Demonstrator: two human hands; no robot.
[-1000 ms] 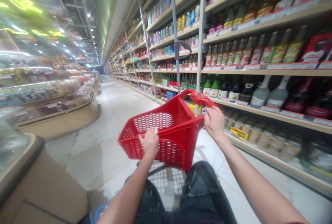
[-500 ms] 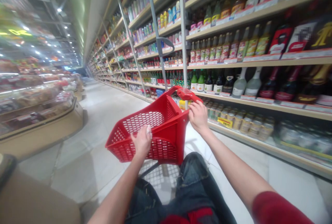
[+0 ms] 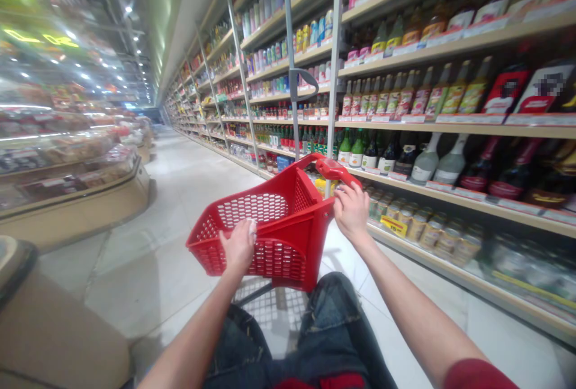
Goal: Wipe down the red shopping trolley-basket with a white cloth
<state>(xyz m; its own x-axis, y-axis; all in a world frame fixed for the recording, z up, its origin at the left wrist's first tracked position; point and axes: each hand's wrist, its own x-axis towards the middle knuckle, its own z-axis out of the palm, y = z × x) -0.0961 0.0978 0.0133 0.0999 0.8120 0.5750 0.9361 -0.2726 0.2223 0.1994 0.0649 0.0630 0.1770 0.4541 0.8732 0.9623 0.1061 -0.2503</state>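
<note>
In front of my knees stands a red plastic shopping cart (image 3: 310, 239) with a perforated basket. My right hand (image 3: 351, 212) is closed around the end of its red handle (image 3: 335, 171), on the right. At the near rim of the basket is my left hand (image 3: 238, 246), with a small crumpled white tissue (image 3: 252, 226) showing by its fingers. The left thumb points away to the left, and the other fingertips are partly hidden behind the rim. No goods show in the visible part of the basket.
Long shelves of bottles (image 3: 407, 92) and cans (image 3: 420, 221) line the right side. A grey metal ladder (image 3: 294, 113) leans against them. Food display counters (image 3: 90, 197) run along the left. A beige rounded counter (image 3: 49, 317) is close at lower left. Pale tiled floor (image 3: 171, 167) lies between.
My left hand has slid slightly left along the basket rim with the tissue. My right hand stays on the handle. The view has turned a little left, so the shelves sit further right.
</note>
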